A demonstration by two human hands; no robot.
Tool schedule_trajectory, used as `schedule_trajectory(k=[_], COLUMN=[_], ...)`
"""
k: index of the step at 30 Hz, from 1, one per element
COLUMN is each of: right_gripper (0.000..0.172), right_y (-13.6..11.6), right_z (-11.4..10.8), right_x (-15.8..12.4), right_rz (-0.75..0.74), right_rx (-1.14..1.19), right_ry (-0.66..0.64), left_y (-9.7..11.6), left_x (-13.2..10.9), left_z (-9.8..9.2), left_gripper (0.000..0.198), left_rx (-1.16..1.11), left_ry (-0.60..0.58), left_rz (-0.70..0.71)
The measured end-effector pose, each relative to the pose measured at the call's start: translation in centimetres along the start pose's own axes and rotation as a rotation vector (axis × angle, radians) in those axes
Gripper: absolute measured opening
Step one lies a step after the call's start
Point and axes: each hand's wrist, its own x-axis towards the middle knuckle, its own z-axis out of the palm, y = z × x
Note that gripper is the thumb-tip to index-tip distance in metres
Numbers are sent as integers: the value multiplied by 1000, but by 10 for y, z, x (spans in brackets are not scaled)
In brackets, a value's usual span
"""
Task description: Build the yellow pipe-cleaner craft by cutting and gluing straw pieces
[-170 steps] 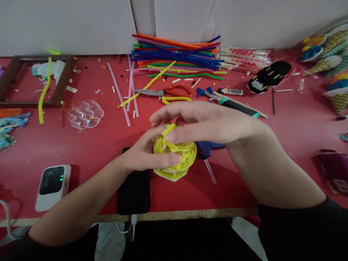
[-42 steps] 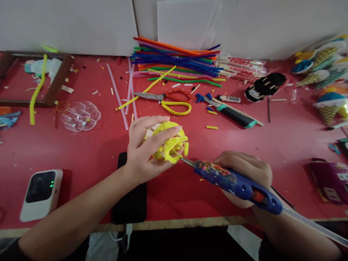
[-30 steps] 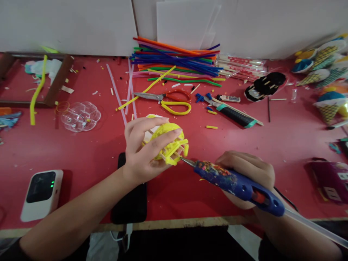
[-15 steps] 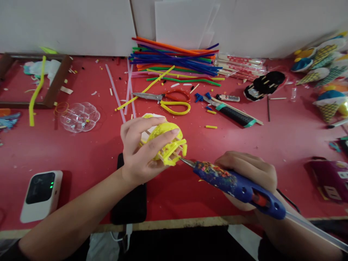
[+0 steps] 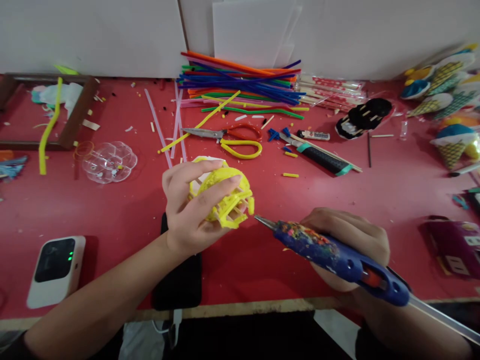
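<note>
My left hand [image 5: 191,205] is closed around a small yellow craft piece [image 5: 234,202], a rounded fuzzy body with thin wooden sticks and yellow strips framing its near end. A pale part of it shows behind my fingers. My right hand [image 5: 347,240] grips a blue glue gun [image 5: 330,255] smeared with coloured residue, a clear glue stick [image 5: 442,316] coming out of its back. The metal nozzle points left at the yellow piece, a small gap away from it. My right fingertips are hidden behind the gun.
Scissors [image 5: 242,137], a utility knife [image 5: 322,159] and coloured pipe cleaners [image 5: 240,82] lie beyond my hands. A black phone [image 5: 178,285] rests under my left wrist, a white device [image 5: 56,270] farther left. Cone-shaped crafts [image 5: 452,145] and a black craft piece [image 5: 363,118] are at right.
The glue gun has drawn back to the right, its nozzle leaving the yellow piece's edge. My left hand has shifted slightly left with the piece.
</note>
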Motion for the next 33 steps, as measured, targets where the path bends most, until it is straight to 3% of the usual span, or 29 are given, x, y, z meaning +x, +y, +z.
schedule_trajectory(k=[6,11,21,27,33], right_gripper=[9,11,11,11,11], right_y=[4,4,4,4,4], right_z=[2,4,1,1,1], right_x=[-2,-2,-2,-2,-2], right_rz=[-3,16,15,18,31], right_rx=[-30,-35,-44,-54,-83], right_ry=[6,19,16,7,16], left_y=[3,2,3,-1,0], left_x=[2,2,1,1,0], left_z=[-2,-1,0,2,2], left_gripper=[44,48,45,44,46], left_rx=[41,1,8,-7,-24], left_ry=[-35,5,5,28,-1], left_rz=[25,47,8,79,29])
